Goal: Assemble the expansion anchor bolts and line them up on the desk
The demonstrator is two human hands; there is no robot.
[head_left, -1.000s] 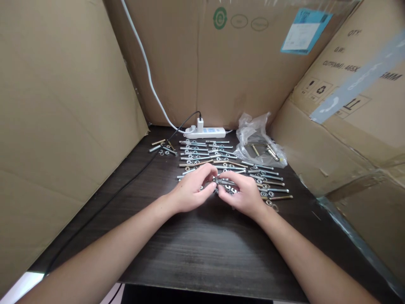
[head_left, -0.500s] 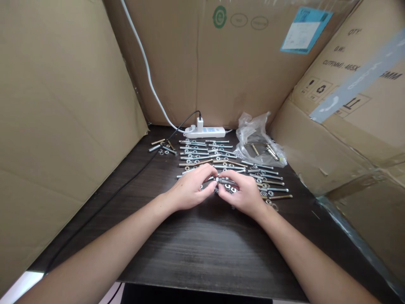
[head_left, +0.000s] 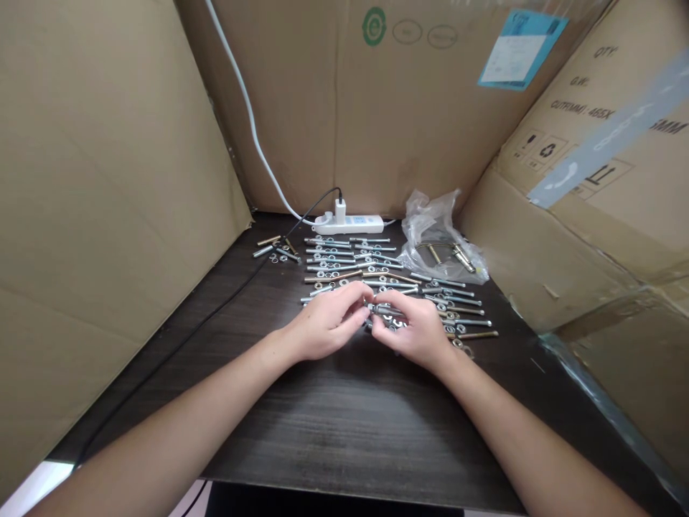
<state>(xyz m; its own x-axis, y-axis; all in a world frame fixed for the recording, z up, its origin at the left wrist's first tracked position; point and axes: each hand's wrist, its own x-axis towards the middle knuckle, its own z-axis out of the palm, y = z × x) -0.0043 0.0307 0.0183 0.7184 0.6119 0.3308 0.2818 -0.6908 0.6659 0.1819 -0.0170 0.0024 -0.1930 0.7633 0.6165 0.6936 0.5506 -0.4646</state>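
Observation:
Both my hands meet over the middle of a dark wooden table [head_left: 344, 424]. My left hand [head_left: 326, 322] and my right hand [head_left: 412, 327] each pinch an end of one silver bolt [head_left: 380, 309] held level between the fingertips. Rows of silver and brass-coloured bolts, nuts and washers [head_left: 349, 262] lie on the table just beyond and to the right of my hands. Part of the held bolt is hidden by my fingers.
A white power strip [head_left: 349, 225] with a plugged charger lies at the back, with a white cable and a black cable running off left. A crumpled clear plastic bag [head_left: 438, 240] with hardware sits at the back right. Cardboard boxes [head_left: 581, 179] wall in the table.
My fingers have shifted slightly on the bolt; the hands stay at the same spot. Everything else is unchanged.

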